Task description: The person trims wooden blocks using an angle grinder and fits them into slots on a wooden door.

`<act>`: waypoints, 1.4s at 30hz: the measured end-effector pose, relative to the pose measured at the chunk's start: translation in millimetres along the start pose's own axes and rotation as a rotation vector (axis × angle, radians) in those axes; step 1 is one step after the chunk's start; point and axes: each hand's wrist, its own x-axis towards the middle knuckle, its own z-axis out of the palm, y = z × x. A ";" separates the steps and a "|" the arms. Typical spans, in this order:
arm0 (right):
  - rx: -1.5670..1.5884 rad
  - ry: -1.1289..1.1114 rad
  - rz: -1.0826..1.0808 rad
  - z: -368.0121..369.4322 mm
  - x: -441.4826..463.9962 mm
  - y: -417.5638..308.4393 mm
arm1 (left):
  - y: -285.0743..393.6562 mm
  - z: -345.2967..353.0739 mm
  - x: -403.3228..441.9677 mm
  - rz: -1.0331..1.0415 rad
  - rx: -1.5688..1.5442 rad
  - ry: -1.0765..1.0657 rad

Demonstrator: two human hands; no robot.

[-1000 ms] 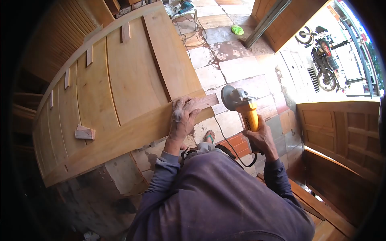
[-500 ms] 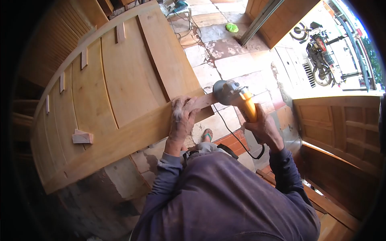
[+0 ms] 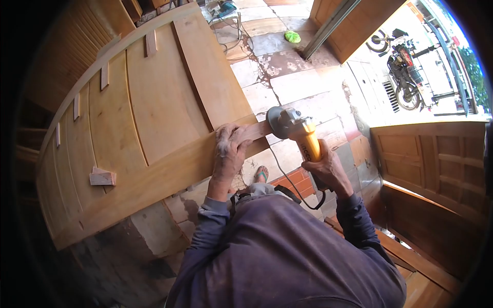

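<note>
My right hand (image 3: 328, 167) is closed around the yellow body of an angle grinder (image 3: 307, 139). The grinder's round disc meets, or comes very close to, the end of a small wooden piece (image 3: 259, 130). Pressed at the near corner of a large wooden door panel (image 3: 162, 97), my left hand (image 3: 229, 152) grips that piece, its fingers bent over the top. The end of the piece juts past the panel's edge toward the disc. A black cord (image 3: 281, 163) hangs below the grinder.
Several thin wood strips stand along the panel, and a stacked pair of wood blocks (image 3: 103, 177) lies on it. A teal power tool (image 3: 226, 8) and a green cloth (image 3: 292, 36) are on the tiled floor. Wooden doors (image 3: 429, 159) lean at right; a motorcycle (image 3: 405, 72) stands outside.
The grinder and my right hand have shifted slightly left and tilted a little more upright. My left hand keeps its hold on the wooden piece. The whole view has moved slightly.
</note>
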 end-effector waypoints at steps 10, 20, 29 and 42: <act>0.615 -0.139 0.194 9.0 2.0 29.7 | -0.8 -1.2 -0.6 -0.002 0.034 -0.029; 0.635 -0.261 0.074 22.6 16.8 54.1 | 6.6 -2.4 1.4 -0.009 0.117 -0.070; 0.718 -0.347 0.119 39.9 29.4 72.2 | 4.1 -3.0 0.6 -0.016 0.152 -0.103; 0.836 -0.411 0.082 43.5 35.7 83.0 | 3.1 -4.3 1.0 -0.021 0.196 -0.127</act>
